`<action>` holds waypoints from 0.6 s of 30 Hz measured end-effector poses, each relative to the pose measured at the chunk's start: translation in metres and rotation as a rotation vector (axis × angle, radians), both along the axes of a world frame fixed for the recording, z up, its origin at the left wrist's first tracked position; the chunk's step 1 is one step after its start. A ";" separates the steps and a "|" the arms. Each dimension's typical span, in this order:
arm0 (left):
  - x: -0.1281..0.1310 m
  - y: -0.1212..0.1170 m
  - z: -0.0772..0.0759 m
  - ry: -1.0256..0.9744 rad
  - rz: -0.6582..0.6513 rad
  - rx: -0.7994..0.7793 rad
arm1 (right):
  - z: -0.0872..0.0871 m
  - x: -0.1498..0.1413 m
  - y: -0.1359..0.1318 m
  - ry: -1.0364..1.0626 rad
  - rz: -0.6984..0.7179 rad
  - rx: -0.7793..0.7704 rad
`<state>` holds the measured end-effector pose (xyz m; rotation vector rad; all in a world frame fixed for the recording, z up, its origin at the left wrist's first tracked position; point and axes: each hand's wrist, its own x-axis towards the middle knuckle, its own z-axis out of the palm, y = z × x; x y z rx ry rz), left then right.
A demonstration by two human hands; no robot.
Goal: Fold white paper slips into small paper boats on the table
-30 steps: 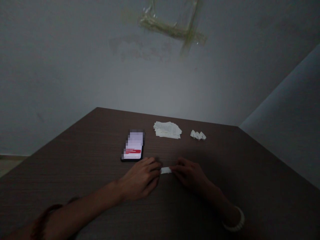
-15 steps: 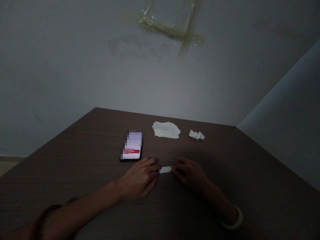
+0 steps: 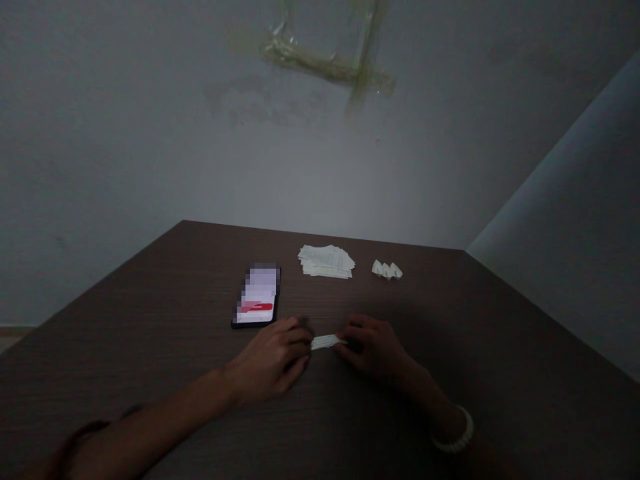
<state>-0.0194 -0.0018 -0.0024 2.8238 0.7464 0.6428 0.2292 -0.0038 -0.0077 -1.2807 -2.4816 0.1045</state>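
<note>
My left hand (image 3: 270, 357) and my right hand (image 3: 373, 350) rest on the table, fingertips pinching opposite ends of a narrow folded white paper strip (image 3: 327, 342). The strip lies nearly flat between them, and its ends are hidden by my fingers. Beyond my left hand lies a black-edged smartphone (image 3: 256, 295) with a lit, blurred screen showing a red band. A stack of printed paper slips (image 3: 326, 261) sits farther ahead, and a small row of folded white paper pieces (image 3: 387, 269) lies to its right.
The dark wood-grain table (image 3: 150, 320) ends at far edges meeting a grey wall (image 3: 310, 167), with yellowed tape marks (image 3: 325, 67) high on it. A white bangle (image 3: 453, 432) circles my right wrist and a dark band (image 3: 83, 440) my left arm.
The paper strip shows more between my fingers and tilts slightly. The whole scene has shifted a little left and down in view.
</note>
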 end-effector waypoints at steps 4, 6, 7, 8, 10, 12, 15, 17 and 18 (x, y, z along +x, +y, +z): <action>0.001 0.002 -0.001 -0.034 0.108 0.001 | -0.001 -0.005 0.001 0.032 0.010 -0.021; 0.001 0.002 0.000 -0.025 0.156 -0.004 | -0.001 -0.007 0.001 0.056 0.008 -0.030; 0.001 0.001 0.000 -0.018 0.170 -0.006 | -0.002 -0.008 0.000 0.068 0.003 -0.030; 0.002 0.001 0.000 -0.013 0.181 -0.004 | -0.002 -0.009 0.000 0.078 -0.001 -0.031; 0.002 0.001 0.000 -0.016 0.205 0.008 | -0.002 -0.010 0.000 0.098 0.000 -0.035; 0.002 0.002 0.000 -0.015 0.224 0.017 | -0.002 -0.012 -0.001 0.117 0.008 -0.041; 0.002 0.003 0.000 -0.005 0.261 0.023 | -0.001 -0.015 -0.002 0.143 0.018 -0.050; 0.002 0.003 -0.001 0.003 0.287 0.025 | 0.000 -0.017 -0.003 0.156 0.022 -0.056; 0.002 0.004 -0.001 0.005 0.296 0.023 | 0.000 -0.018 -0.003 0.162 0.025 -0.059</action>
